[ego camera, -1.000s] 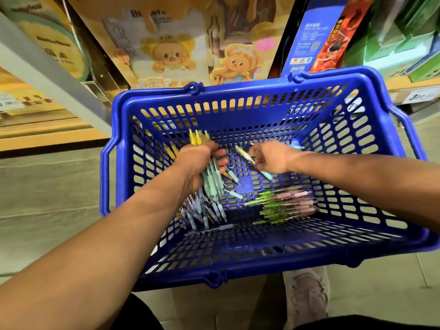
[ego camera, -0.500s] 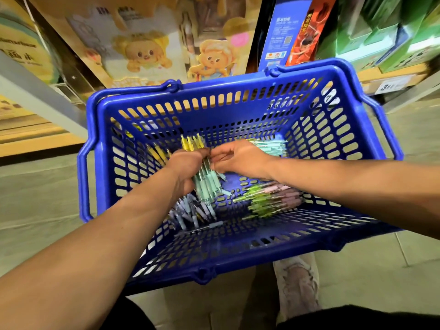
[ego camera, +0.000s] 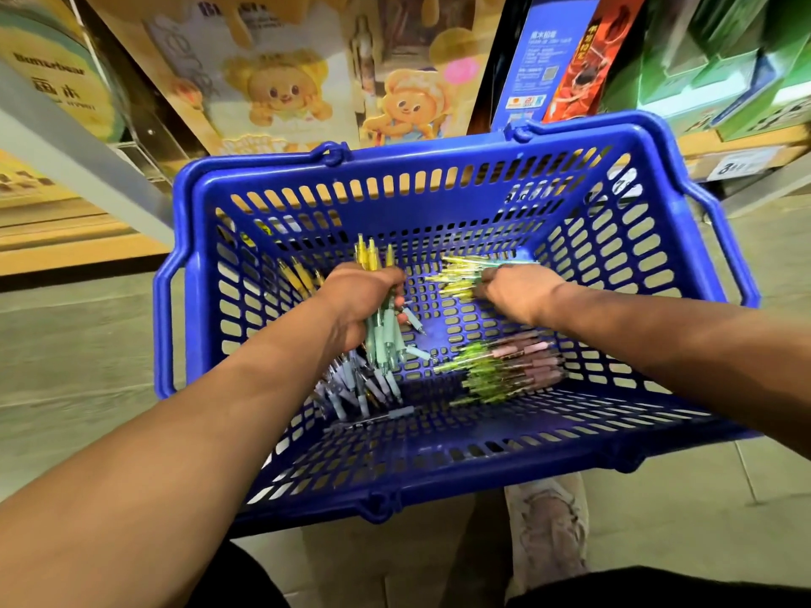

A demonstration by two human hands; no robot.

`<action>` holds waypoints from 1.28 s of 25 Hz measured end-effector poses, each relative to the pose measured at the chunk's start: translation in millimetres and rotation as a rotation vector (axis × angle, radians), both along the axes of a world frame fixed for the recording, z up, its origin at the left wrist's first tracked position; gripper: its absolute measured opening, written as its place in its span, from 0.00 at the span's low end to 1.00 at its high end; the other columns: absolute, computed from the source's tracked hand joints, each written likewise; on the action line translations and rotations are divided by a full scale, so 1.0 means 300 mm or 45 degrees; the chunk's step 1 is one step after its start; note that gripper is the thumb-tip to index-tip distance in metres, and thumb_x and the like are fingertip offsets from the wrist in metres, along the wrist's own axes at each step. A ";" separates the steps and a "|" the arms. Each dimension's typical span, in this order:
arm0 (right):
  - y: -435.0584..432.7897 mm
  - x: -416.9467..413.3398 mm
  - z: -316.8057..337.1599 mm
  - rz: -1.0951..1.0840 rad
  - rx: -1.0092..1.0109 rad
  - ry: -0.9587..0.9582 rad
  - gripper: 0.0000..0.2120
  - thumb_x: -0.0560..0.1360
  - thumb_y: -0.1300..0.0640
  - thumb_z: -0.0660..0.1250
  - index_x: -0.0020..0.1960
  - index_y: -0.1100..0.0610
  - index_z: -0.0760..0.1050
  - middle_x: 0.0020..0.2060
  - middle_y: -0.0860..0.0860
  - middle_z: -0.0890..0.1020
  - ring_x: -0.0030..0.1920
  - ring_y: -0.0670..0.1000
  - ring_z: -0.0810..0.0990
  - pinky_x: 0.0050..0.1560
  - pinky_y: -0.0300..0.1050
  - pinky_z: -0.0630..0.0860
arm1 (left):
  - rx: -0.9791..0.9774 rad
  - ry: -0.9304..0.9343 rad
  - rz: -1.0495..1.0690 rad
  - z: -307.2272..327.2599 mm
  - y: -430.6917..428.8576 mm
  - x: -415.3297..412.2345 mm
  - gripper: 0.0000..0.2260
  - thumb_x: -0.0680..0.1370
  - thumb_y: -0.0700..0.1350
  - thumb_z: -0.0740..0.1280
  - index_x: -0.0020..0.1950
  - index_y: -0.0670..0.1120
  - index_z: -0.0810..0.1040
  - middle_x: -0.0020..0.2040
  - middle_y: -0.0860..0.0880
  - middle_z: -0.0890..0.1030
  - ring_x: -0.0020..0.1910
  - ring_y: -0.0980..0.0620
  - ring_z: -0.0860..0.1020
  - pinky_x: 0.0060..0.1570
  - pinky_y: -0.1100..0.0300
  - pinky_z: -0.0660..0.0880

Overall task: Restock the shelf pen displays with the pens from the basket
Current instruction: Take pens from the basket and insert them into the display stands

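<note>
I see the blue basket [ego camera: 439,166] filling mid-frame. Inside it, the left hand [ego camera: 357,296] grips a bundle of mint and yellow pens [ego camera: 384,333]. The right hand [ego camera: 520,291] touches yellow pens [ego camera: 458,274] at centre; I cannot tell whether it grips them. Green-and-pink pens [ego camera: 511,366] and lilac pens [ego camera: 351,390] lie lower down. At upper left, a round sign [ego camera: 52,81] reads "Butterbear".

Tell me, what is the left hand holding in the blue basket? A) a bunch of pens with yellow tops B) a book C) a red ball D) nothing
A: the left hand grips a bundle of pens, yellow tops poking up above the fist, inside the blue basket.
</note>
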State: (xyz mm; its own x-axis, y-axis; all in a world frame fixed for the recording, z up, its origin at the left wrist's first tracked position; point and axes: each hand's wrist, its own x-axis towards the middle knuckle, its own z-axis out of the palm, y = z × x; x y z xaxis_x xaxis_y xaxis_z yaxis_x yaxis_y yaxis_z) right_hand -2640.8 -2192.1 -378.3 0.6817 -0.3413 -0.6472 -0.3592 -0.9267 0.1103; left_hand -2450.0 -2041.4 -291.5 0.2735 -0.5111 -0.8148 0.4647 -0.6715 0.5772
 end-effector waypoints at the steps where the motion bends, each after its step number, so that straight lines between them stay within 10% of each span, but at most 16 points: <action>1: 0.003 -0.011 -0.009 0.030 -0.019 0.003 0.27 0.79 0.68 0.62 0.75 0.52 0.66 0.70 0.54 0.71 0.61 0.59 0.79 0.53 0.52 0.80 | 0.007 0.009 -0.015 0.000 -0.001 -0.002 0.16 0.80 0.39 0.69 0.65 0.32 0.74 0.38 0.45 0.76 0.35 0.50 0.76 0.40 0.53 0.81; 6: 0.016 -0.022 -0.033 0.061 -0.055 -0.050 0.30 0.78 0.70 0.61 0.77 0.54 0.59 0.65 0.58 0.73 0.49 0.59 0.81 0.35 0.48 0.75 | 0.037 0.003 -0.038 0.003 -0.005 -0.005 0.22 0.74 0.46 0.77 0.62 0.35 0.76 0.60 0.38 0.81 0.63 0.40 0.79 0.68 0.40 0.73; 11: 0.059 -0.003 -0.051 0.061 -0.203 0.097 0.22 0.78 0.68 0.65 0.70 0.61 0.69 0.64 0.57 0.73 0.57 0.58 0.77 0.47 0.51 0.79 | -0.005 0.052 -0.033 -0.002 -0.008 0.004 0.22 0.72 0.43 0.77 0.62 0.34 0.78 0.51 0.42 0.80 0.34 0.53 0.76 0.33 0.59 0.80; 15: 0.076 0.010 -0.044 -0.046 -0.199 0.025 0.30 0.73 0.74 0.62 0.73 0.63 0.59 0.63 0.60 0.74 0.52 0.60 0.79 0.36 0.50 0.72 | 0.048 0.013 -0.079 -0.009 -0.005 0.010 0.19 0.72 0.43 0.77 0.60 0.37 0.80 0.67 0.36 0.78 0.60 0.42 0.81 0.69 0.41 0.73; 18: 0.078 0.008 -0.036 -0.034 -0.189 0.051 0.36 0.74 0.74 0.62 0.79 0.62 0.53 0.65 0.60 0.73 0.54 0.60 0.79 0.37 0.48 0.71 | 0.041 -0.003 -0.084 -0.023 -0.006 0.010 0.19 0.72 0.43 0.77 0.61 0.37 0.80 0.72 0.36 0.74 0.72 0.36 0.71 0.74 0.37 0.65; 22: 0.078 0.023 -0.018 -0.024 -0.164 0.081 0.26 0.75 0.72 0.66 0.71 0.59 0.69 0.65 0.57 0.73 0.62 0.58 0.77 0.48 0.50 0.79 | 0.063 -0.012 -0.092 -0.031 -0.007 0.015 0.18 0.74 0.43 0.76 0.61 0.37 0.80 0.69 0.37 0.77 0.69 0.39 0.75 0.72 0.39 0.69; 26: 0.064 0.027 -0.008 -0.072 -0.075 0.019 0.21 0.78 0.70 0.62 0.69 0.57 0.73 0.62 0.55 0.75 0.57 0.58 0.80 0.44 0.50 0.78 | 0.030 0.050 -0.096 -0.030 -0.007 0.018 0.09 0.79 0.43 0.72 0.54 0.39 0.80 0.47 0.46 0.81 0.42 0.52 0.80 0.43 0.55 0.82; 32: 0.042 0.073 0.040 -0.510 0.454 -0.616 0.08 0.83 0.53 0.62 0.56 0.53 0.79 0.51 0.49 0.83 0.50 0.51 0.82 0.51 0.44 0.80 | 0.004 0.001 -0.033 -0.012 -0.005 0.005 0.07 0.81 0.40 0.68 0.56 0.38 0.80 0.42 0.44 0.83 0.36 0.51 0.79 0.35 0.57 0.78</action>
